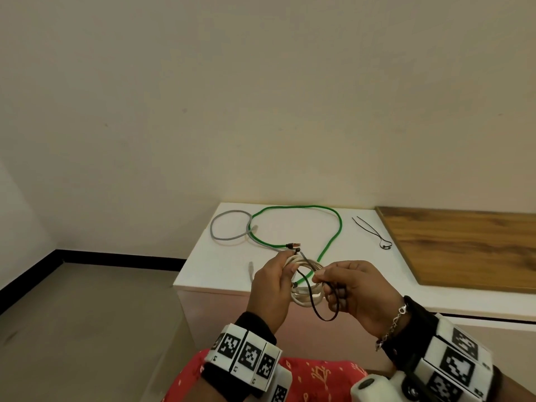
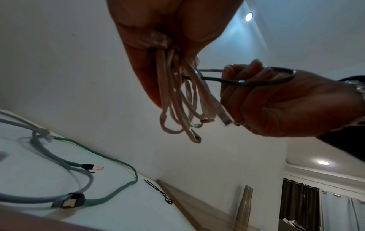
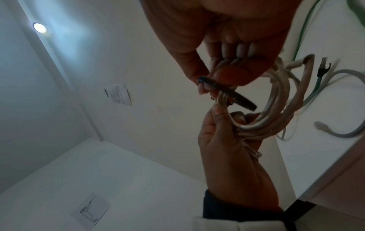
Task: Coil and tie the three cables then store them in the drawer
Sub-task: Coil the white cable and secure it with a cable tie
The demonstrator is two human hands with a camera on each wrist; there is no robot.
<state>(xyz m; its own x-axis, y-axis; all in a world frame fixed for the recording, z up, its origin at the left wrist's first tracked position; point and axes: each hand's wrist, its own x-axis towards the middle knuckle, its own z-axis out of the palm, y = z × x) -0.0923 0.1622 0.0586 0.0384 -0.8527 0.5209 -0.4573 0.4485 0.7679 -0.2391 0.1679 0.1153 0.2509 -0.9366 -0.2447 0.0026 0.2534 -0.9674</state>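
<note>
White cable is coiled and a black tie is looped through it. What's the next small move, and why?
Probably pull the black tie snug: the left hand grips the white coil, the right hand pinches the tie, whose loop hangs slack.

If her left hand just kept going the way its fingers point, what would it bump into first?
Probably the green cable on the white cabinet. The left hand, gripping the white coil, points up and away over the cabinet; the green cable's plug lies just beyond its fingertips. Depth is hard to judge.

Both hands raised, fingers curled, gripping.
</note>
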